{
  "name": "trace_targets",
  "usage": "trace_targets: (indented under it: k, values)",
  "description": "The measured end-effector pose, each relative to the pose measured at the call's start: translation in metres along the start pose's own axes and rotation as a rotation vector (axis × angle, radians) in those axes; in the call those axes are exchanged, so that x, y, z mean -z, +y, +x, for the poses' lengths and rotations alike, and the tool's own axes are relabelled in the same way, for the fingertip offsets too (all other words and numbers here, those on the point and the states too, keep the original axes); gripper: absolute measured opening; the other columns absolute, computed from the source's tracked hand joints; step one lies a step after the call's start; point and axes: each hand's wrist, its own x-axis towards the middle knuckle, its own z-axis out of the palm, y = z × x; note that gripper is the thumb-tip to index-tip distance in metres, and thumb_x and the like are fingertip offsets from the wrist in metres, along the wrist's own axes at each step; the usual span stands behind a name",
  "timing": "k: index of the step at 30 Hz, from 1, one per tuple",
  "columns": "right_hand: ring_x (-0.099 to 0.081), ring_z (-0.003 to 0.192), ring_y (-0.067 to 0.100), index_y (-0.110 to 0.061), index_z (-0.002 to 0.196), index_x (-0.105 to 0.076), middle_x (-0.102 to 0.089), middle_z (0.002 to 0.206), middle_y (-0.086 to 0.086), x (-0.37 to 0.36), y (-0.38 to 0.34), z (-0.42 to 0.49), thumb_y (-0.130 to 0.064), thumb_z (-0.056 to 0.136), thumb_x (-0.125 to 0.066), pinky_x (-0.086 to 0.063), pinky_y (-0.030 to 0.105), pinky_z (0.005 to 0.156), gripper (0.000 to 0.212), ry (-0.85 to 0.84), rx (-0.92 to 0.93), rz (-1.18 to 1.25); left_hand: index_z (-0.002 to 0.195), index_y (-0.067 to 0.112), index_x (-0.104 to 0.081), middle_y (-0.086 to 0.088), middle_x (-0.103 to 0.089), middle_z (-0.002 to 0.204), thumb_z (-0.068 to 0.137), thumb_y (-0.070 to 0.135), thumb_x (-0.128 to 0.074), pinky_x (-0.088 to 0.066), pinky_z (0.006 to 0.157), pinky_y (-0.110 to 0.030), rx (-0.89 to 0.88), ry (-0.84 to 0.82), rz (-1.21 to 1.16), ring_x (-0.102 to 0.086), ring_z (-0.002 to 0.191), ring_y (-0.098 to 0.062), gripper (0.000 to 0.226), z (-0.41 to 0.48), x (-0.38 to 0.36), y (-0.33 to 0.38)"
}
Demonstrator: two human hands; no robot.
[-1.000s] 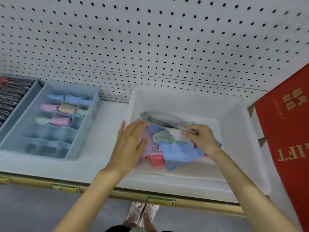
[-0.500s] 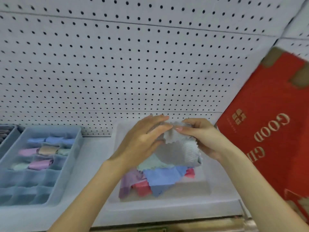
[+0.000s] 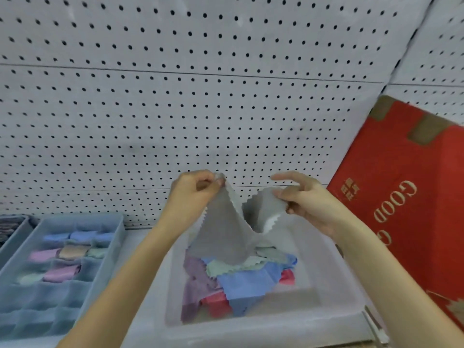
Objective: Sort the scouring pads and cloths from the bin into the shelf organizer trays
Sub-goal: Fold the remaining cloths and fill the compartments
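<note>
A grey cloth with zigzag edges hangs spread above the clear bin. My left hand pinches its left top corner. My right hand pinches the right corner between thumb and fingers, with the other fingers stretched out. In the bin lie several more cloths: a blue one, a pale green one, a purple one and a red one. To the left stands the blue organizer tray, with rolled cloths in its far compartments.
A red gift box leans against the pegboard wall right of the bin. A second tray with dark items shows at the far left edge. The organizer's near compartments hold nothing.
Both hands lifted the grey cloth out of the bin and pulled apart, spreading it open. The camera tilted upward toward the pegboard.
</note>
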Motion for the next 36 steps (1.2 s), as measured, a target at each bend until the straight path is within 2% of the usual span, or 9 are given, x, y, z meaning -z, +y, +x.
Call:
trace_targets:
  k: [4, 9, 12, 17, 20, 23, 26, 31, 36]
  values:
    - [-0.059, 0.056, 0.015, -0.006, 0.099, -0.067, -0.058, 0.070, 0.010, 0.009, 0.002, 0.001, 0.005, 0.092, -0.051, -0.048, 0.020, 0.054, 0.020, 0.034, 0.011, -0.045, 0.069, 0.001, -0.057, 0.006, -0.036, 0.048, 0.092, 0.034, -0.063, -0.038, 0.063, -0.032, 0.039, 0.181, 0.073, -0.034, 0.053, -0.014, 0.040, 0.005, 0.019, -0.015]
    - [-0.071, 0.089, 0.018, -0.003, 0.100, -0.071, -0.074, 0.095, 0.011, 0.024, 0.004, -0.004, 0.027, 0.077, -0.041, -0.057, 0.023, 0.079, 0.049, -0.055, -0.029, -0.045, 0.071, -0.003, -0.047, -0.002, -0.033, 0.055, 0.092, 0.035, -0.060, -0.036, 0.067, -0.033, 0.068, 0.230, 0.078, -0.032, 0.060, -0.018, 0.045, 0.010, 0.039, -0.022]
    - [-0.072, 0.082, 0.009, -0.006, 0.099, -0.069, -0.074, 0.094, 0.011, 0.025, 0.009, -0.006, 0.033, 0.073, -0.046, -0.057, 0.019, 0.076, 0.052, 0.021, 0.051, -0.221, 0.071, -0.002, -0.052, 0.004, -0.036, 0.050, 0.095, 0.027, -0.059, -0.047, 0.068, -0.036, 0.094, 0.283, 0.088, -0.037, 0.059, -0.016, 0.038, 0.009, 0.048, -0.023]
    - [-0.059, 0.057, 0.010, -0.010, 0.073, -0.073, -0.070, 0.065, 0.007, 0.014, 0.017, -0.006, -0.010, 0.077, -0.078, -0.047, 0.020, 0.057, 0.007, 0.219, 0.187, -0.334, 0.075, -0.002, -0.057, -0.029, -0.055, 0.072, 0.095, 0.024, -0.059, -0.059, 0.072, -0.037, 0.100, 0.256, 0.108, -0.049, 0.067, -0.020, 0.033, -0.001, 0.050, -0.020]
    - [-0.044, 0.058, 0.012, -0.022, 0.056, -0.068, -0.058, 0.067, 0.004, 0.013, 0.022, -0.004, -0.025, 0.078, -0.078, -0.034, 0.026, 0.058, 0.024, 0.296, 0.228, -0.397, 0.073, -0.003, -0.056, -0.018, -0.046, 0.064, 0.094, 0.025, -0.061, -0.057, 0.076, -0.047, 0.088, 0.256, 0.117, -0.044, 0.064, -0.018, 0.035, -0.004, 0.051, -0.021]
    - [-0.047, 0.065, 0.013, -0.018, 0.055, -0.062, -0.055, 0.077, 0.000, 0.008, 0.020, -0.008, -0.028, 0.081, -0.074, -0.034, 0.024, 0.063, 0.031, 0.368, 0.254, -0.460, 0.070, -0.001, -0.058, -0.016, -0.047, 0.062, 0.091, 0.026, -0.064, -0.056, 0.077, -0.054, 0.074, 0.270, 0.104, -0.044, 0.061, -0.018, 0.035, -0.006, 0.049, -0.021]
    - [-0.054, 0.060, 0.009, -0.012, 0.059, -0.063, -0.061, 0.071, 0.003, 0.002, 0.009, -0.016, -0.026, 0.084, -0.071, -0.042, 0.021, 0.062, 0.030, 0.347, 0.266, -0.475, 0.069, 0.002, -0.063, -0.018, -0.056, 0.065, 0.090, 0.023, -0.066, -0.057, 0.077, -0.049, 0.058, 0.324, 0.109, -0.051, 0.059, -0.016, 0.030, -0.008, 0.047, -0.015]
    - [-0.051, 0.044, 0.004, -0.014, 0.058, -0.062, -0.055, 0.049, -0.008, -0.025, -0.002, -0.029, -0.023, 0.087, -0.069, -0.043, 0.014, 0.048, 0.031, 0.264, 0.275, -0.370, 0.066, 0.029, -0.064, 0.021, -0.060, 0.052, 0.089, 0.020, -0.068, -0.054, 0.064, -0.024, 0.058, 0.328, 0.092, -0.060, 0.054, -0.007, 0.025, -0.019, 0.026, 0.005]
    - [-0.055, 0.047, 0.008, -0.001, 0.072, -0.068, -0.061, 0.061, 0.007, -0.044, -0.013, -0.027, -0.020, 0.088, -0.068, -0.047, 0.016, 0.052, 0.025, 0.268, 0.245, -0.232, 0.069, 0.026, -0.067, 0.016, -0.061, 0.055, 0.091, 0.024, -0.066, -0.057, 0.065, -0.031, 0.077, 0.266, 0.040, -0.061, 0.059, -0.008, 0.022, -0.020, 0.017, 0.010]
